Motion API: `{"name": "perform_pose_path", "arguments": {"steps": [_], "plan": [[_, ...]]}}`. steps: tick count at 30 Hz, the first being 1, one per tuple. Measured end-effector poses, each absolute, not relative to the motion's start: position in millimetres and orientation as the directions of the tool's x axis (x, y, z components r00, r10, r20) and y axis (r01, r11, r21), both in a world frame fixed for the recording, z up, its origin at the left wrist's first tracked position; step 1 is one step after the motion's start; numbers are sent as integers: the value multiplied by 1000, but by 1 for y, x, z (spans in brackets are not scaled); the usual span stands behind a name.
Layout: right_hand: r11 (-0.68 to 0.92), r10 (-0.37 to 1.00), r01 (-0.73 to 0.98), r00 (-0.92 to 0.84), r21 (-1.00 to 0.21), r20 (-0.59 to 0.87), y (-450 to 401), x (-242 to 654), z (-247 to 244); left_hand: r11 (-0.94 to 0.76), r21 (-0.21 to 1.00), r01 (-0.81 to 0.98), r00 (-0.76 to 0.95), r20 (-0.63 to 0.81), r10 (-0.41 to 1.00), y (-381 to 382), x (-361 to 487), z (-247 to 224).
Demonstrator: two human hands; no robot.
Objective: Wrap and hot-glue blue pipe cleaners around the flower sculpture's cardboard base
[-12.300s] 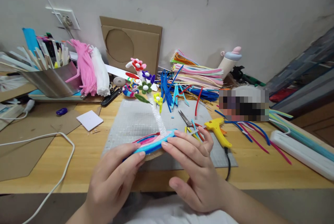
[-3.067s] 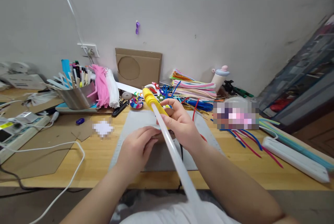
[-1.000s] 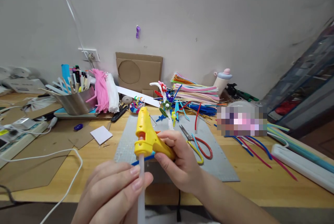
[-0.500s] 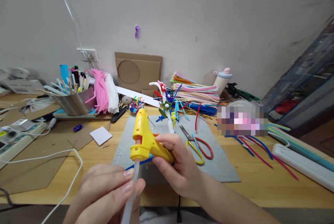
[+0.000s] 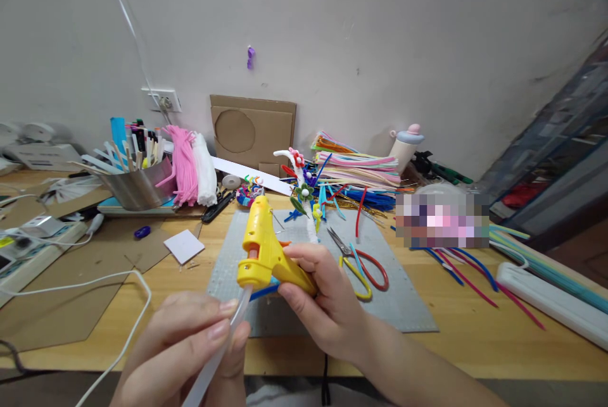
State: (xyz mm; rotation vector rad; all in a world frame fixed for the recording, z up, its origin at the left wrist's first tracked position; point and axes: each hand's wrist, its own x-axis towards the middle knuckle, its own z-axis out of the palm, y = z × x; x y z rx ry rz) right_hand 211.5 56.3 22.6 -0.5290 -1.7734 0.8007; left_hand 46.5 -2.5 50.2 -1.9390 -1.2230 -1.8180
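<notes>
The pale wooden desk [image 5: 465, 350] ends just in front of the person's body, and a strip of wood runs between that edge and the near border of the grey gridded cutting mat [image 5: 403, 312]. To the left, mat and wood lie between the hands and the white square card [image 5: 184, 247]; to the right, the metal scissors with one red and one yellow handle [image 5: 350, 252] lie near the right hand [image 5: 327, 299], limiting room there.

Twelve seconds ago the yellow plastic glue gun [image 5: 259, 236] lay beside those scissors; now it is held over the mat, in front of the white wrapped stem with fuzzy flowers [image 5: 304, 193]. A second ago the translucent white glue stick [image 5: 211, 366] ran almost straight below the gun; now it slants and bends to the lower left.

The right hand is wrapped around the gun's handle, while the left hand [image 5: 185, 344] pinches the stick between thumb and fingers. The gun's body runs lengthwise away from the person, nozzle at the far end, with the stick meeting its rear.
</notes>
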Motion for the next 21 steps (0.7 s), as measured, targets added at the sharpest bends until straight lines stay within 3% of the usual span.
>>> {"name": "perform_pose_path", "arguments": {"steps": [3,10,21], "plan": [[673,693,-24,-328,-739,642,56,211,22,-626,400,669,-189,906,377,-2,47,50],[683,690,-5,-323,-731,647,55,211,23,-638,297,711,-46,925,378,-4,39,50],[704,671,-16,-312,-710,673,56,210,21,-650,352,674,-105,916,388,-3,46,54]]}}
